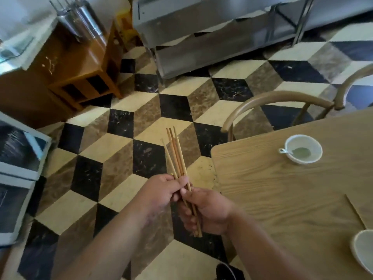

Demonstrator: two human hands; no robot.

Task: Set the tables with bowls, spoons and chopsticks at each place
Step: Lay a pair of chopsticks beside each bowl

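Note:
Over the checkered floor, both my hands hold a bundle of several wooden chopsticks (176,152) pointing away from me. My left hand (161,195) pinches them near the middle. My right hand (205,211) grips their lower ends. To the right is a light wooden table (282,190). On it a white bowl (311,156) with a spoon (283,151) stands near the far corner. A pair of chopsticks (356,212) lies by the right edge, next to a second white bowl (363,251) cut off by the frame.
A curved-back chair (272,100) stands at the table's far side. A brown wooden cabinet (66,77) carries steel containers (84,21) at the upper left. A steel shelf unit (212,37) stands at the back. Glass-fronted appliances (18,158) line the left edge.

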